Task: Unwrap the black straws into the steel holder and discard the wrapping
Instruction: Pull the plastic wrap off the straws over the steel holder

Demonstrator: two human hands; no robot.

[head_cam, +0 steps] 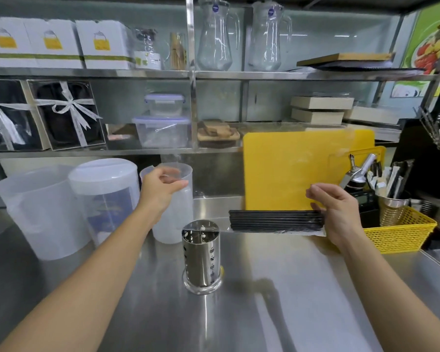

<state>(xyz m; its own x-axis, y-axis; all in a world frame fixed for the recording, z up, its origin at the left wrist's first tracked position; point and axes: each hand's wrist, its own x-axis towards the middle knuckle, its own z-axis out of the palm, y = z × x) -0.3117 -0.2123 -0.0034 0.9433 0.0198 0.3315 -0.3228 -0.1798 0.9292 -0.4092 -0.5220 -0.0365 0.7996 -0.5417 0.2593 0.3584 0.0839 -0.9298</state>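
A perforated steel holder [201, 252] stands upright and empty on the steel counter [277, 301]. My right hand [337, 212] grips one end of a bundle of black straws [274, 219], held level just above and to the right of the holder. Clear plastic wrapping [300, 232] still lies under the bundle and spreads up as a loose see-through sheet toward the left. My left hand [160, 188] is raised behind and to the left of the holder, its fingers pinched on an edge of that sheet.
Several translucent plastic jugs [43, 212] stand at the left. A yellow cutting board [290, 168] leans upright behind the straws. A yellow mesh basket [401, 235] with a utensil cup sits at the right. Shelves with boxes, tubs and glass pitchers run across the back.
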